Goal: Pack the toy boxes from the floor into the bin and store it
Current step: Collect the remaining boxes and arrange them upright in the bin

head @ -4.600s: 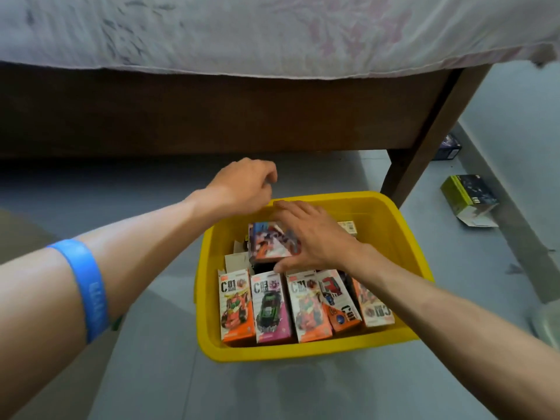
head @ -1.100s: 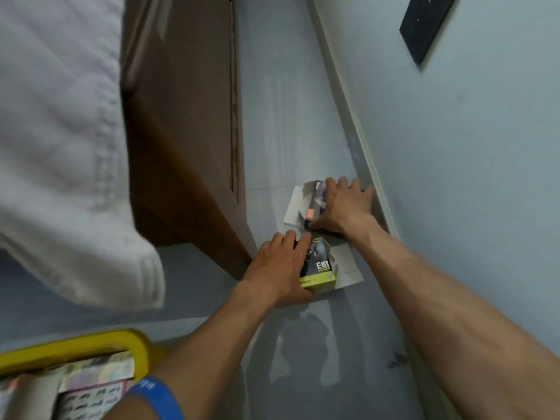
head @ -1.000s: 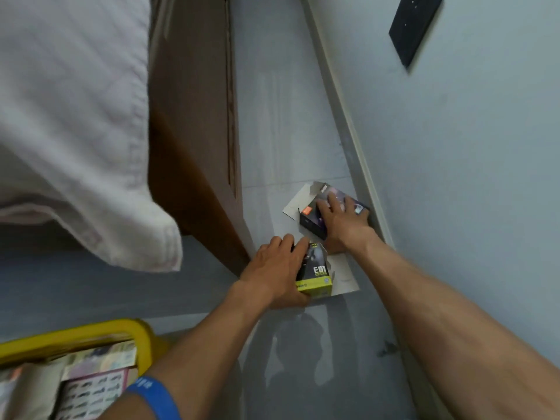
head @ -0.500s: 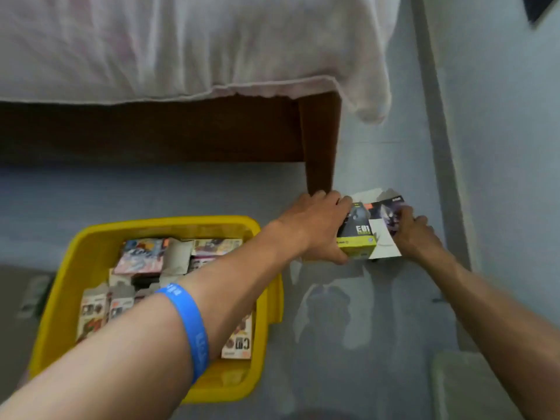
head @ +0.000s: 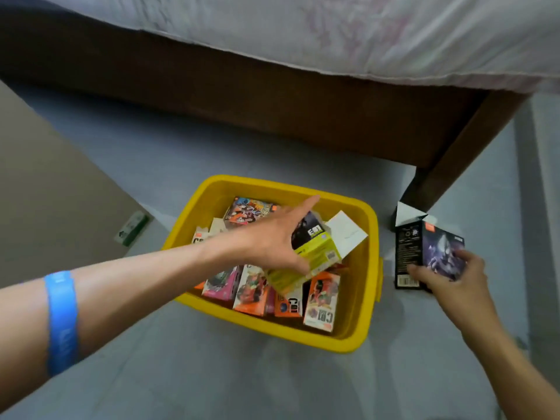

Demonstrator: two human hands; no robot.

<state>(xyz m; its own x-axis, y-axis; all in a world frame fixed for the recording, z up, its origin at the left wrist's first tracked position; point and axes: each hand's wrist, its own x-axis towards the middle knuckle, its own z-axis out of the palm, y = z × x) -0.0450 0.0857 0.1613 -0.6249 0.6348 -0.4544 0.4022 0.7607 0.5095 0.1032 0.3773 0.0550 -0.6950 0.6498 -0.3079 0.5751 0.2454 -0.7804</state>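
Head view, bin: the yellow bin [head: 359, 338] sits on the grey floor [head: 212, 380], near the middle of the scene, in front of the bed frame [head: 242, 95].
Head view, contents: toy boxes [head: 251, 286] stand in a row along the near wall of the bin, with more lying flat toward the far wall.
Head view, left hand: the left hand [head: 272, 241] reaches over the bin from the left, fingers spread, thumb and palm against the lime-green box [head: 315, 256].
Head view, left grip: the hand is loosely around the lime-green box; whether it truly clasps it cannot be told.
Head view, lime-green box: it is tilted above the standing boxes, inside the bin's outline, its white flap [head: 345, 234] open toward the right.
Head view, right hand: the right hand [head: 448, 274] is to the right of the bin, fingers clasped around the dark box [head: 424, 253].
Head view, dark box: it is held upright outside the bin, just beside its right wall, top flap open.
Head view, wrist: a blue wristband [head: 62, 322] circles the left forearm.
Head view, surroundings: a bed leg [head: 448, 174] stands far right; a small green-and-white item [head: 131, 228] lies on the floor at left.
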